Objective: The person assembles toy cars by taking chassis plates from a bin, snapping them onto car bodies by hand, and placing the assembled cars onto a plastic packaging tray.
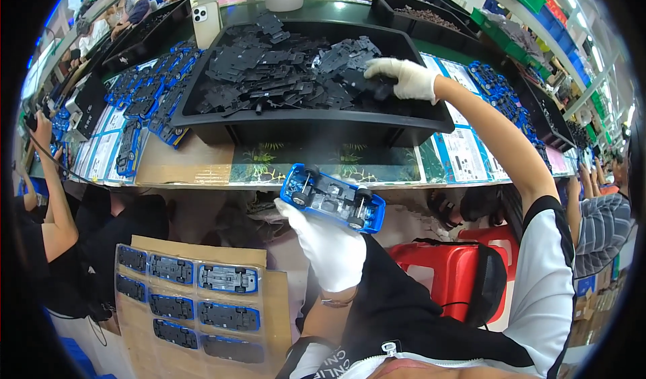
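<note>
My left hand [330, 254], in a white glove, grips a blue toy car [331, 200] that is turned underside up, with its wheels and grey inner frame showing. It is held in front of the bench edge, above my lap. My right hand [412, 81], also gloved, reaches into the right part of a large black bin [316, 126]. Its fingers are curled round a dark plastic chassis plate [382, 88], whose outline is partly hidden by the hand. Heaped in the bin are many flat black chassis plates [262, 69].
A divided clear tray [195, 291] of blue cars with black bases lies on cardboard at lower left. More blue cars [151, 93] sit left of the bin and at its right. A phone [206, 23] stands behind; a red stool [437, 271] is at right. Co-workers sit on both sides.
</note>
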Action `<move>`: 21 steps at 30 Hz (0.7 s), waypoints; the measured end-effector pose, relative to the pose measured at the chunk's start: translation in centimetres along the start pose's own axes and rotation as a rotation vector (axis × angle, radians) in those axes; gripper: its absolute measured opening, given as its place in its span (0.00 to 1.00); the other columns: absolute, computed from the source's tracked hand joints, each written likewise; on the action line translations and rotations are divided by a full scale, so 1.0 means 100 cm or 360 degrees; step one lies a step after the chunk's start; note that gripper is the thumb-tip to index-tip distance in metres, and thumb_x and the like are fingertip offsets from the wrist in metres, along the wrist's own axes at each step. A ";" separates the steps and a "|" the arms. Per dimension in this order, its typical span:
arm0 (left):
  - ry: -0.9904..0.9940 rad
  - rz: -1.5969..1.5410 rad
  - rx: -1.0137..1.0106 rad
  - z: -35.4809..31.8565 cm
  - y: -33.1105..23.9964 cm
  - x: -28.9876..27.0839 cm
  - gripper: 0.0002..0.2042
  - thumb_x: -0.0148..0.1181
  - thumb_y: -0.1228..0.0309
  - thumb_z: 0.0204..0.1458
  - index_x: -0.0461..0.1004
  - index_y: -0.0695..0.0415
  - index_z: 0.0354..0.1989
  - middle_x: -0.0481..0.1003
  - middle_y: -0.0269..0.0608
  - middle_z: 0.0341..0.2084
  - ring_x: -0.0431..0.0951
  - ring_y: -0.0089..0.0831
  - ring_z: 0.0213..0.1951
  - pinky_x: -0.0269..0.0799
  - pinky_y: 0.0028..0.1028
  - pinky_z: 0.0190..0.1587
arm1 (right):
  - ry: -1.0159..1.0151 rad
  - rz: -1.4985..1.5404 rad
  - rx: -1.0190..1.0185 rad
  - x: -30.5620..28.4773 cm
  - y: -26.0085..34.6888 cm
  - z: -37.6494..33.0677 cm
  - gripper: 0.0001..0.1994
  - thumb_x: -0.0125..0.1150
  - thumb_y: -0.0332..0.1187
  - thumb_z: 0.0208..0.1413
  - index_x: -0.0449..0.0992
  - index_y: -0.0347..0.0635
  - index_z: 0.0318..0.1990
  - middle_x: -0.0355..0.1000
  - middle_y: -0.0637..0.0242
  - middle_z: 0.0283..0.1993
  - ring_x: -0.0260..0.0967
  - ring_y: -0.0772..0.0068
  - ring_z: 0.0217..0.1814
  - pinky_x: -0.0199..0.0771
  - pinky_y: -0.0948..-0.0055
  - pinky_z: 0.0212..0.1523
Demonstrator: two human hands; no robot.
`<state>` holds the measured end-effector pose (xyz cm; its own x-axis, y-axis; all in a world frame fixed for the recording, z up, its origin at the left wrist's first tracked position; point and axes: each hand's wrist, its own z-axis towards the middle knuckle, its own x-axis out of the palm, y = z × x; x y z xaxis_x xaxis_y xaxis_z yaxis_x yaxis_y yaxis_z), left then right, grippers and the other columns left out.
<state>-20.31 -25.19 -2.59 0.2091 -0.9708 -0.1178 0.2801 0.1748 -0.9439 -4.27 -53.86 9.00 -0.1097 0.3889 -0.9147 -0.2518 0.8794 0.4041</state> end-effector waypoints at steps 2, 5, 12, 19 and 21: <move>-0.0010 -0.1490 -0.0814 0.006 0.000 -0.001 0.40 0.56 0.69 0.58 0.36 0.62 0.73 0.66 0.53 0.61 0.72 0.43 0.58 0.65 0.35 0.63 | -0.0003 -0.0179 -0.0057 -0.003 0.008 -0.011 0.33 0.56 0.18 0.42 0.71 0.48 0.62 0.62 0.55 0.68 0.56 0.52 0.73 0.58 0.62 0.71; -0.0065 0.0101 0.0158 -0.001 -0.006 0.000 0.32 0.48 0.60 0.65 0.44 0.60 0.72 0.69 0.51 0.57 0.73 0.41 0.56 0.67 0.36 0.62 | -0.0178 -0.0358 -0.0168 -0.003 0.028 -0.009 0.26 0.63 0.31 0.46 0.75 0.40 0.56 0.68 0.49 0.61 0.67 0.48 0.63 0.67 0.63 0.63; -0.0002 -0.1464 -0.0819 0.008 -0.029 -0.006 0.28 0.33 0.47 0.68 0.58 0.55 0.65 0.71 0.47 0.51 0.74 0.39 0.49 0.74 0.42 0.56 | -0.0122 -0.0713 0.0201 0.027 0.044 0.005 0.20 0.62 0.43 0.54 0.74 0.45 0.52 0.76 0.47 0.41 0.74 0.43 0.47 0.72 0.52 0.49; -0.0123 -0.1726 -0.0906 0.006 -0.022 -0.007 0.28 0.42 0.52 0.67 0.56 0.60 0.67 0.68 0.48 0.56 0.72 0.42 0.54 0.67 0.39 0.62 | -0.0603 0.0148 -0.0006 0.019 0.014 -0.006 0.19 0.59 0.41 0.62 0.76 0.50 0.59 0.75 0.56 0.45 0.73 0.57 0.49 0.70 0.66 0.54; -0.0041 -0.0101 0.0090 0.000 -0.015 -0.008 0.35 0.55 0.59 0.60 0.49 0.69 0.68 0.65 0.55 0.61 0.69 0.50 0.59 0.59 0.40 0.67 | -0.0812 0.0447 -0.0039 0.020 0.031 -0.019 0.18 0.57 0.39 0.64 0.75 0.50 0.61 0.73 0.68 0.39 0.71 0.71 0.43 0.70 0.74 0.49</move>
<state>-20.92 -24.72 -1.05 0.2128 -0.9758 -0.0496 0.3459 0.1227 -0.9302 -7.09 -50.90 8.43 0.2998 0.6950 -0.6535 -0.3028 0.7189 0.6256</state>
